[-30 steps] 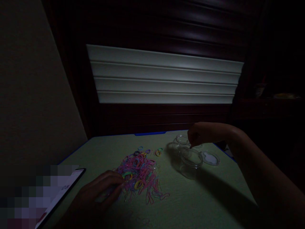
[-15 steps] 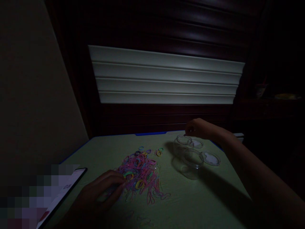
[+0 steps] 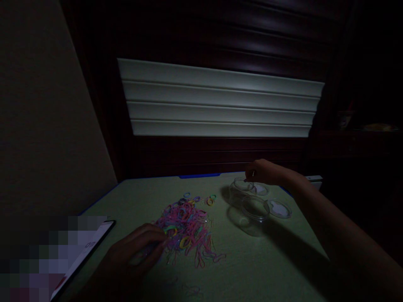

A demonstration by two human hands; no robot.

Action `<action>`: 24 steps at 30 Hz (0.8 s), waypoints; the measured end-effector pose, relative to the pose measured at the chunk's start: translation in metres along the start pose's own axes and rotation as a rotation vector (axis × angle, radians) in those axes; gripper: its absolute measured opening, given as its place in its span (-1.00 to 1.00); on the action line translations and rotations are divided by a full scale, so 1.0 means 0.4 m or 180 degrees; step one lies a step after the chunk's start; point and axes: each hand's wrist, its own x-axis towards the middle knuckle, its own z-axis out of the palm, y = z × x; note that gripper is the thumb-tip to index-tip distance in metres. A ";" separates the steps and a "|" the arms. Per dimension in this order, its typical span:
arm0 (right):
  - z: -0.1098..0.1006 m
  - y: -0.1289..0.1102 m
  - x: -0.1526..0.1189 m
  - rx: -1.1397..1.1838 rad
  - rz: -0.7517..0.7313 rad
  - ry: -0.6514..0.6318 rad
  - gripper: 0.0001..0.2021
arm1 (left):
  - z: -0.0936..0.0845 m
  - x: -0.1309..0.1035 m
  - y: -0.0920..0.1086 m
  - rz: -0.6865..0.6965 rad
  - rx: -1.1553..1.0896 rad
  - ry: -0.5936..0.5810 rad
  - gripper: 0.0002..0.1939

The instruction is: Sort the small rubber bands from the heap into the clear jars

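Note:
A heap of colourful hair ties point(image 3: 189, 222), mostly pink with some yellow, green and blue rings, lies on the table. My left hand point(image 3: 138, 249) rests at its left edge, thumb and fingertips pinched together among the bands; what they hold is hidden. My right hand point(image 3: 262, 171) is closed in a pinch over the mouth of the farther clear jar point(image 3: 234, 193), with a small dark hair tie point(image 3: 246, 180) at its fingertips. A nearer clear jar point(image 3: 252, 224) stands open in front of it.
Two clear lids with white inner discs, the far lid point(image 3: 260, 189) and the near lid point(image 3: 279, 209), lie right of the jars. A tablet or phone point(image 3: 91, 247) is at the left. The pale green table point(image 3: 141, 193) meets dark panelling behind; light is dim.
My right hand has dipped slightly, bringing its fingertips down to the far jar's rim. My left hand stays almost still at the heap.

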 end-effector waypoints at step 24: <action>-0.027 -0.089 -0.006 0.0330 -0.0261 0.0389 -0.83 | -0.006 0.003 0.013 -0.0066 -0.0097 0.0060 -0.89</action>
